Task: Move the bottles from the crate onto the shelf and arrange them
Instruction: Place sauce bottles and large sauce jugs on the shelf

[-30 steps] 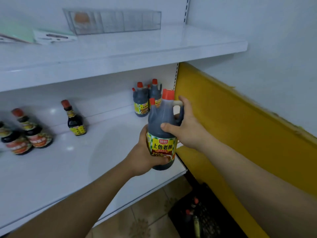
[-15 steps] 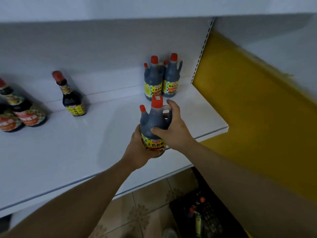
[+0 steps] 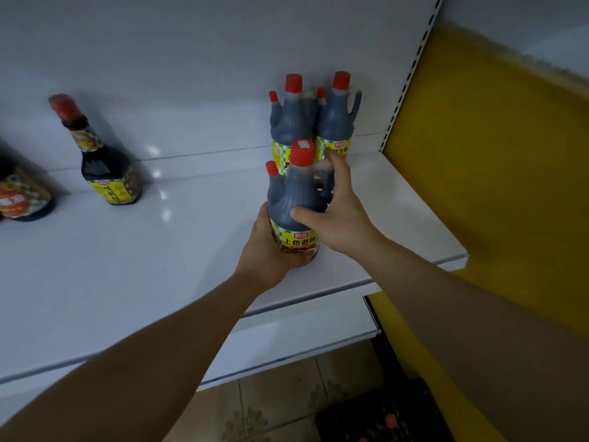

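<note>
A dark soy sauce jug (image 3: 294, 199) with a red cap, a side handle and a yellow label is held upright over the white shelf (image 3: 159, 256). My left hand (image 3: 266, 250) cups its base and lower label. My right hand (image 3: 339, 212) grips its shoulder and handle. I cannot tell if its base touches the shelf. Just behind it, two matching jugs (image 3: 314, 119) stand side by side against the back panel. The black crate (image 3: 382, 419) lies on the floor at the bottom right, with red caps showing inside.
A slim dark bottle (image 3: 106, 167) with a yellow label stands at the shelf's back left, and a rounder bottle (image 3: 24, 199) sits at the left edge. A yellow wall (image 3: 494, 148) bounds the shelf on the right. A lower shelf edge (image 3: 302, 342) juts out below.
Both hands carried the jug forward and deeper over the shelf, close to the two jugs at the back. The view tilted down, and the upper shelf left the frame.
</note>
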The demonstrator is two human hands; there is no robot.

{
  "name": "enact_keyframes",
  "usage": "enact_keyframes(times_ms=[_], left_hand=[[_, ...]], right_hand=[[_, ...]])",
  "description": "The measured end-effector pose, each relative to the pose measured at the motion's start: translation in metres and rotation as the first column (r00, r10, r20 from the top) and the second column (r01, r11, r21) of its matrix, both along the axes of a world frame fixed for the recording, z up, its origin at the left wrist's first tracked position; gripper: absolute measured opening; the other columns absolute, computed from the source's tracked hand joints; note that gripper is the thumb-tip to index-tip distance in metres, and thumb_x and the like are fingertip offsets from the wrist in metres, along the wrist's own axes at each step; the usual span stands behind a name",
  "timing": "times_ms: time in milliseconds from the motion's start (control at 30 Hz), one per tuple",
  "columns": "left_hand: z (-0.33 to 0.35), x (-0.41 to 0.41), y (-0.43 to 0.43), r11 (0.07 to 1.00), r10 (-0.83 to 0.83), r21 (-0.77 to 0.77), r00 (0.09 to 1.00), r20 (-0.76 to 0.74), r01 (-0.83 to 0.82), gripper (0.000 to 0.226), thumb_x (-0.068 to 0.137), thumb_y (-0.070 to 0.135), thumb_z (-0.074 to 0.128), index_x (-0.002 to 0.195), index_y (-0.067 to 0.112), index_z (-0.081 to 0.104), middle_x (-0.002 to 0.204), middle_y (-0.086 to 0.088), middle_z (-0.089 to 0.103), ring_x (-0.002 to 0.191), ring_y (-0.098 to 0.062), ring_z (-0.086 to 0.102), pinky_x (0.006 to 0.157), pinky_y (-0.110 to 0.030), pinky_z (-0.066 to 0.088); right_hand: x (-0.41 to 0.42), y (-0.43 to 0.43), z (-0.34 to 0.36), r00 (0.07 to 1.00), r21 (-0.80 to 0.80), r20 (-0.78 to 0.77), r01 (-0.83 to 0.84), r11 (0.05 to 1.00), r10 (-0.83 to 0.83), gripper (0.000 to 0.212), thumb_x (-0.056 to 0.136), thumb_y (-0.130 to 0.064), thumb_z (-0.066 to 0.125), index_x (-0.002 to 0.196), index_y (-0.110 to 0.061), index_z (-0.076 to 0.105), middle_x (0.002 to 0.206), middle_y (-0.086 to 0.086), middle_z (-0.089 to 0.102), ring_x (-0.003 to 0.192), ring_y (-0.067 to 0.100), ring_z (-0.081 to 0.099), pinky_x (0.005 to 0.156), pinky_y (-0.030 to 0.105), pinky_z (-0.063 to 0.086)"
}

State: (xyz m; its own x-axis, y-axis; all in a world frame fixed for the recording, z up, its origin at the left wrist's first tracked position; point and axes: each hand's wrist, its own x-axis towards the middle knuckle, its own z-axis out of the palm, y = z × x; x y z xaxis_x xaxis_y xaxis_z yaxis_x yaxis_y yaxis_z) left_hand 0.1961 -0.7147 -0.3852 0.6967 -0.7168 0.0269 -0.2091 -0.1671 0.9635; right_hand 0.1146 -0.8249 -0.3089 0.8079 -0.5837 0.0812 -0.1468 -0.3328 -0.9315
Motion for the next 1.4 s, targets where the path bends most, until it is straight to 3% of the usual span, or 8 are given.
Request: enact_keyframes(times_ms=[167, 300, 500, 733, 1200, 1267, 1333, 1400], left_hand=[[-0.003, 0.009, -0.031, 0.997, 0.016, -0.07, 1.0, 0.019, -0.015, 0.087, 0.065, -0.005, 0.081, 0.122, 0.033, 0.028, 0.102, 0.024, 0.051, 0.079, 0.023, 0.056, 0.057, -0.001, 0.044], [-0.013, 0.019, -0.047, 0.997, 0.06, -0.056, 0.995, 0.084, -0.055, 0.095, 0.066, 0.009, 0.084, 0.135, 0.033, 0.023, 0.098, 0.032, 0.047, 0.077, 0.029, 0.051, 0.058, 0.003, 0.04], [-0.02, 0.036, -0.071, 0.993, 0.086, -0.093, 0.991, 0.106, -0.076, 0.089, 0.069, 0.007, 0.082, 0.137, 0.025, 0.027, 0.102, 0.028, 0.051, 0.082, 0.025, 0.054, 0.063, 0.002, 0.042], [-0.02, 0.055, -0.093, 0.993, 0.077, -0.093, 0.994, 0.074, -0.07, 0.101, 0.071, 0.004, 0.08, 0.146, 0.021, 0.014, 0.106, 0.02, 0.053, 0.079, 0.025, 0.055, 0.059, 0.0, 0.044], [-0.008, 0.051, -0.092, 1.0, 0.029, 0.002, 0.999, 0.045, -0.029, 0.098, 0.079, -0.008, 0.067, 0.147, 0.016, 0.001, 0.107, 0.023, 0.042, 0.072, 0.026, 0.052, 0.057, 0.001, 0.043], [0.0, 0.041, -0.079, 0.997, 0.024, 0.074, 0.999, 0.043, -0.027, 0.095, 0.083, 0.001, 0.067, 0.148, 0.019, 0.0, 0.113, 0.022, 0.033, 0.085, 0.017, 0.043, 0.054, 0.006, 0.037], [0.005, 0.034, -0.062, 0.986, 0.011, 0.165, 0.998, 0.067, -0.022, 0.093, 0.083, 0.012, 0.07, 0.149, 0.021, 0.005, 0.125, 0.012, 0.033, 0.103, 0.005, 0.031, 0.053, 0.006, 0.033], [0.013, 0.028, -0.042, 0.963, -0.039, 0.271, 0.995, 0.089, 0.014, 0.093, 0.083, 0.024, 0.071, 0.15, 0.022, 0.006, 0.145, 0.004, 0.033, 0.114, -0.004, 0.037, 0.073, -0.002, 0.036]], right_hand=[[0.018, -0.033, -0.009, 1.0, 0.002, 0.025, 0.006, 1.0, -0.006, 0.097, 0.079, -0.007, 0.073, 0.149, -0.034, 0.01, 0.146, -0.004, 0.034, 0.119, 0.009, 0.045, 0.093, 0.027, 0.046], [0.035, -0.056, -0.018, 0.999, -0.008, 0.04, 0.021, 1.0, -0.02, 0.085, 0.076, -0.012, 0.074, 0.142, -0.031, 0.024, 0.139, 0.003, 0.044, 0.121, 0.019, 0.051, 0.095, 0.038, 0.052], [0.057, -0.08, -0.023, 1.0, 0.056, -0.011, 0.012, 0.998, -0.011, 0.083, 0.071, -0.026, 0.074, 0.138, -0.038, 0.029, 0.131, -0.002, 0.054, 0.117, 0.022, 0.056, 0.09, 0.053, 0.052], [0.082, -0.095, -0.029, 0.999, 0.022, 0.012, 0.037, 0.999, -0.038, 0.074, 0.065, -0.037, 0.07, 0.132, -0.03, 0.04, 0.121, -0.005, 0.059, 0.109, 0.018, 0.059, 0.093, 0.046, 0.051], [0.081, -0.095, -0.032, 0.999, 0.004, -0.028, 0.03, 1.0, -0.03, 0.084, 0.079, -0.04, 0.066, 0.148, -0.025, 0.021, 0.139, -0.001, 0.05, 0.123, 0.021, 0.051, 0.101, 0.046, 0.045], [0.064, -0.09, -0.031, 0.997, 0.016, -0.061, 0.052, 0.998, -0.051, 0.085, 0.078, -0.049, 0.064, 0.149, -0.026, 0.022, 0.141, -0.005, 0.049, 0.128, 0.018, 0.048, 0.105, 0.043, 0.042], [0.037, -0.083, -0.027, 0.995, 0.011, -0.084, 0.047, 0.999, -0.046, 0.068, 0.086, -0.046, 0.062, 0.145, -0.029, 0.032, 0.132, -0.017, 0.05, 0.122, 0.006, 0.046, 0.099, 0.027, 0.043], [0.001, -0.071, -0.018, 0.981, -0.004, -0.181, 0.072, 0.997, -0.071, 0.066, 0.091, -0.046, 0.057, 0.148, -0.029, 0.028, 0.126, -0.02, 0.039, 0.118, 0.001, 0.038, 0.092, 0.017, 0.035]])
